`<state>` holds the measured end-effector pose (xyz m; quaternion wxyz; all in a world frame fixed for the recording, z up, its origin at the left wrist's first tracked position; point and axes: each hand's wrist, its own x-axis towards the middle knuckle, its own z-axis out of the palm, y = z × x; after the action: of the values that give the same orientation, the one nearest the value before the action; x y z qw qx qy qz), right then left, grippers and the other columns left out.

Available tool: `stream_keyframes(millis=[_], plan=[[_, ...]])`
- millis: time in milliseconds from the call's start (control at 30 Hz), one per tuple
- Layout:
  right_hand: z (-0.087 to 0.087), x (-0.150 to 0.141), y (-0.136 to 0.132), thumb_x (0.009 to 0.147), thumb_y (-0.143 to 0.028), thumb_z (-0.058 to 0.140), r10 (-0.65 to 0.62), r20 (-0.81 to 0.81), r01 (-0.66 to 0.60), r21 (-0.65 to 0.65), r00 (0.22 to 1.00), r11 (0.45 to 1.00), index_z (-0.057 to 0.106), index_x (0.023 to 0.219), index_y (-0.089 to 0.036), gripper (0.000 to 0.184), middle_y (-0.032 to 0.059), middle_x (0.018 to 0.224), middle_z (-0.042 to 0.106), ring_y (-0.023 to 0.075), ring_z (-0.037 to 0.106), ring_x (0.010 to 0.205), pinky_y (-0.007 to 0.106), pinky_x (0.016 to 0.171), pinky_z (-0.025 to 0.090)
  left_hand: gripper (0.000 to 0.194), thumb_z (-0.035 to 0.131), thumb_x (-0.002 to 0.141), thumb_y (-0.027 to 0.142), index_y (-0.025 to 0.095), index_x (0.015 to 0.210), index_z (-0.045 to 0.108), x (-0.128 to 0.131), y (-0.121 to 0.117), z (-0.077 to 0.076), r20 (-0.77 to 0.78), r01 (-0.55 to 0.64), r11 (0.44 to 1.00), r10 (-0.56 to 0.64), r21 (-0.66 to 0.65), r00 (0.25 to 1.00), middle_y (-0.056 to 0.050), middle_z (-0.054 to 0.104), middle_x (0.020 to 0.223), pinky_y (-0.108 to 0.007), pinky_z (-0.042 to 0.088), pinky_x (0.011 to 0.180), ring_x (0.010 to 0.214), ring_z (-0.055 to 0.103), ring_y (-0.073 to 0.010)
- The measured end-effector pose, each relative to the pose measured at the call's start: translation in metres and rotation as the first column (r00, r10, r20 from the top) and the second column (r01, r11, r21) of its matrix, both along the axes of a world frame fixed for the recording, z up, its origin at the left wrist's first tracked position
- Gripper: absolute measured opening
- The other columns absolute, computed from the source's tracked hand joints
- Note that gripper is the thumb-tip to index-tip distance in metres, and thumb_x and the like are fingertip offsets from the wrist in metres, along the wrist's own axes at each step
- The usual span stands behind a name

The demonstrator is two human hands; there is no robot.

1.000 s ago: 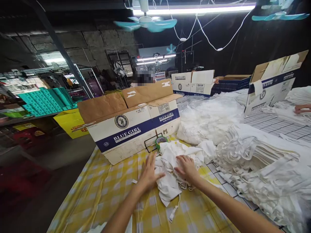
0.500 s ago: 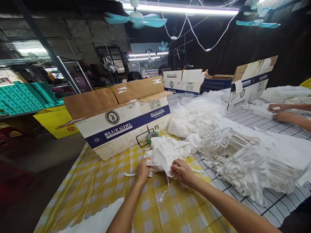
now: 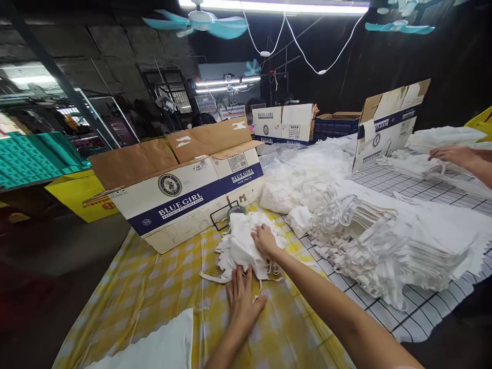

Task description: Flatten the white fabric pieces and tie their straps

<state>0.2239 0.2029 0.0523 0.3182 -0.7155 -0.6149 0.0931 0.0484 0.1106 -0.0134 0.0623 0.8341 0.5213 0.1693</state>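
A small heap of white strapped garments (image 3: 242, 241) lies on a yellow checked cloth (image 3: 172, 271), its thin straps trailing out at the sides and front. My left hand (image 3: 244, 300) is open, palm down, with spread fingertips touching the heap's near edge. On the heap's upper right side, my right hand (image 3: 266, 241) has its fingers bent and close together on the white fabric; the thumb is hidden. Just behind the heap, a green roll of tape (image 3: 236, 209) stands by a black wire frame (image 3: 219, 218) against the carton.
An open Blue Girl carton (image 3: 192, 200) stands at the left. To the right are stacked white garments (image 3: 400, 246) and a plastic-wrapped white bundle (image 3: 303, 174). White cloth (image 3: 154, 343) lies at the near left. Another person's hand (image 3: 451, 155) works at far right.
My left hand has let go of the garment's left side and now lies flat at its front. My right hand has moved up and left across the heap, which looks flatter and more gathered.
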Motion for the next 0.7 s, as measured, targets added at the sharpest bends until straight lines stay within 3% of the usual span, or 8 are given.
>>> stream_keyframes(millis=[67, 167, 300, 400, 467, 600, 700], plan=[[0.006, -0.013, 0.003, 0.086, -0.031, 0.048, 0.082, -0.008, -0.082, 0.043, 0.997, 0.996, 0.061, 0.106, -0.018, 0.027, 0.0104, 0.104, 0.06, 0.0198, 0.054, 0.1, 0.027, 0.085, 0.04, 0.06, 0.054, 0.077, 0.036, 0.02, 0.133, 0.04, -0.003, 0.004, 0.001, -0.047, 0.013, 1.0, -0.013, 0.008, 0.999, -0.014, 0.023, 0.147, -0.052, 0.02, 0.105, 0.136, 0.014, -0.0329], [0.01, -0.004, -0.006, 0.084, -0.028, 0.052, 0.167, -0.018, -0.164, 0.105, 0.986, 0.981, 0.058, 0.113, -0.023, 0.03, 0.005, 0.109, 0.058, 0.0166, 0.055, 0.1, 0.023, 0.084, 0.041, 0.039, 0.048, 0.081, 0.028, 0.021, 0.119, 0.056, -0.014, 0.022, 0.012, -0.051, 0.044, 0.998, -0.042, 0.035, 0.998, -0.011, 0.039, 0.139, -0.048, 0.03, 0.102, 0.132, 0.027, -0.0295], [-0.006, 0.035, -0.044, 0.086, -0.022, 0.045, 0.09, -0.035, -0.085, 0.134, 0.995, 0.987, 0.046, 0.124, -0.019, 0.038, 0.0071, 0.115, 0.053, 0.0147, 0.056, 0.09, 0.027, 0.08, 0.044, 0.026, 0.049, 0.08, 0.022, 0.024, 0.101, 0.066, -0.041, 0.045, 0.022, 0.076, 0.082, 0.992, -0.089, 0.091, 0.993, -0.008, 0.047, 0.131, -0.042, 0.038, 0.098, 0.121, 0.042, -0.0254], [-0.024, 0.048, -0.086, 0.086, -0.021, 0.042, 0.038, -0.007, -0.036, 0.118, 0.999, 0.992, 0.048, 0.118, -0.015, 0.033, 0.0099, 0.107, 0.054, 0.0178, 0.054, 0.092, 0.032, 0.081, 0.043, 0.022, 0.053, 0.076, 0.02, 0.023, 0.091, 0.069, -0.061, 0.064, 0.024, 0.213, -0.037, 0.996, 0.019, 0.083, 0.977, -0.008, 0.054, 0.121, -0.042, 0.041, 0.095, 0.111, 0.049, -0.025], [-0.033, 0.041, -0.114, 0.084, -0.023, 0.048, 0.076, 0.04, -0.08, 0.099, 0.996, 0.992, 0.054, 0.111, -0.017, 0.028, 0.0087, 0.103, 0.056, 0.0197, 0.052, 0.095, 0.033, 0.083, 0.042, 0.021, 0.053, 0.075, 0.02, 0.02, 0.088, 0.069, -0.071, 0.078, 0.027, 0.263, -0.121, 0.992, 0.108, 0.036, 0.959, -0.009, 0.06, 0.106, -0.04, 0.045, 0.088, 0.098, 0.056, -0.024], [-0.033, 0.013, -0.14, 0.079, -0.025, 0.056, 0.16, 0.13, -0.169, 0.063, 0.979, 0.984, 0.057, 0.109, -0.022, 0.03, 0.0072, 0.109, 0.056, 0.022, 0.05, 0.099, 0.034, 0.085, 0.04, 0.03, 0.05, 0.076, 0.023, 0.017, 0.102, 0.065, -0.077, 0.084, 0.035, 0.321, -0.251, 0.968, 0.239, -0.003, 0.916, -0.01, 0.061, 0.095, -0.039, 0.048, 0.081, 0.088, 0.059, -0.023], [-0.017, 0.006, -0.119, 0.084, -0.022, 0.047, 0.101, 0.157, -0.112, 0.065, 0.983, 0.992, 0.05, 0.12, -0.02, 0.037, 0.01, 0.119, 0.051, 0.0224, 0.046, 0.106, 0.034, 0.089, 0.038, 0.045, 0.049, 0.077, 0.024, 0.017, 0.121, 0.053, -0.076, 0.052, 0.038, 0.331, -0.286, 0.958, 0.264, 0.018, 0.906, -0.011, 0.057, 0.11, -0.039, 0.044, 0.089, 0.104, 0.054, -0.0245]])
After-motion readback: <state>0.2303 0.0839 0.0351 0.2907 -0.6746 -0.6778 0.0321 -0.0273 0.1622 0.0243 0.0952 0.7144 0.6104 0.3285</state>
